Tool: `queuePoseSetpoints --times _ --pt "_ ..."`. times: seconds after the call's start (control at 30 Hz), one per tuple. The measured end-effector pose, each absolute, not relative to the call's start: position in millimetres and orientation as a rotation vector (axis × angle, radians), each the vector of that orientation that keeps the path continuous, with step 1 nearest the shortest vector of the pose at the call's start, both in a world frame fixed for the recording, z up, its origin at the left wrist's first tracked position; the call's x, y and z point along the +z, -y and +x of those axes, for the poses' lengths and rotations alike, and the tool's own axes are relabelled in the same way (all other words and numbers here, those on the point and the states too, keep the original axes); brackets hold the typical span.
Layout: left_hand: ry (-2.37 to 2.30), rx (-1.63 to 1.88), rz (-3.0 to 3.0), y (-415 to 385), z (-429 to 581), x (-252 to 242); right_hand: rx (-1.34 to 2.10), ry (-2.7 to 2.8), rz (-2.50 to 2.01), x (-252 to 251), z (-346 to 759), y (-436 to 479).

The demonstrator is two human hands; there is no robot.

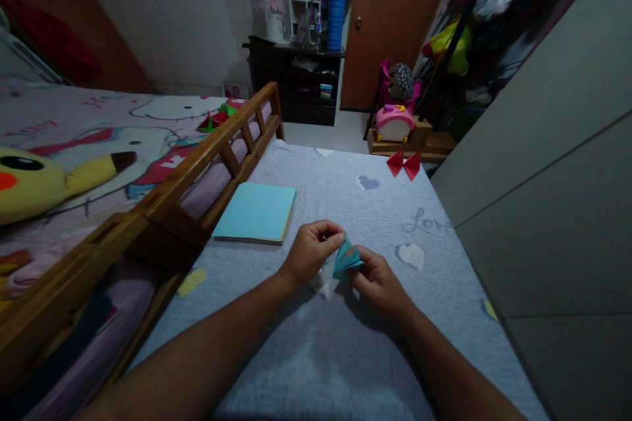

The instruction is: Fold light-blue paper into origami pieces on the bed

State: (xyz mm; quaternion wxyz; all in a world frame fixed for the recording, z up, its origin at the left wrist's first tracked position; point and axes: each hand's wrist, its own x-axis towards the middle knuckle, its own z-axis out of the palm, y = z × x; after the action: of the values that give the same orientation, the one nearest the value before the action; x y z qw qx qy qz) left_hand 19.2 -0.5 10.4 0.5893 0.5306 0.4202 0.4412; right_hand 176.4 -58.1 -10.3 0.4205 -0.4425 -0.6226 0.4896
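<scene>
A small piece of folded teal origami paper is held between my two hands, just above the bed sheet. My left hand pinches its upper corner between thumb and fingers. On the other side, my right hand grips the right edge, with some fingertips hidden behind the paper. Several layers and folds show along its lower side. To the left of my hands lies a stack of square light-blue paper. Two red folded paper pieces rest near the far right corner of the bed.
The patterned blue sheet covers the bed. A wooden rail runs along the left, with a yellow plush toy beyond it. Pale cabinet doors border the right. A dark cabinet and a pink toy case stand past the far edge.
</scene>
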Motion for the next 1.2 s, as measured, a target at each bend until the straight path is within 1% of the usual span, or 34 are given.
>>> queuePoseSetpoints --times 0.37,0.63,0.97,1.2 --pt "-0.995 1.026 1.277 -0.2 17.8 11.5 1.186 1.540 -1.068 -2.7 174.3 58.5" --pt "-0.956 0.989 1.251 1.5 19.0 12.3 1.147 1.553 -1.098 -7.8 175.9 58.7" --pt "-0.917 1.047 1.194 0.6 19.2 11.7 1.124 1.604 -1.089 -8.7 177.4 59.9" --pt "-0.885 1.043 1.169 -2.7 16.9 12.2 1.178 1.421 -0.988 -9.9 175.8 62.9"
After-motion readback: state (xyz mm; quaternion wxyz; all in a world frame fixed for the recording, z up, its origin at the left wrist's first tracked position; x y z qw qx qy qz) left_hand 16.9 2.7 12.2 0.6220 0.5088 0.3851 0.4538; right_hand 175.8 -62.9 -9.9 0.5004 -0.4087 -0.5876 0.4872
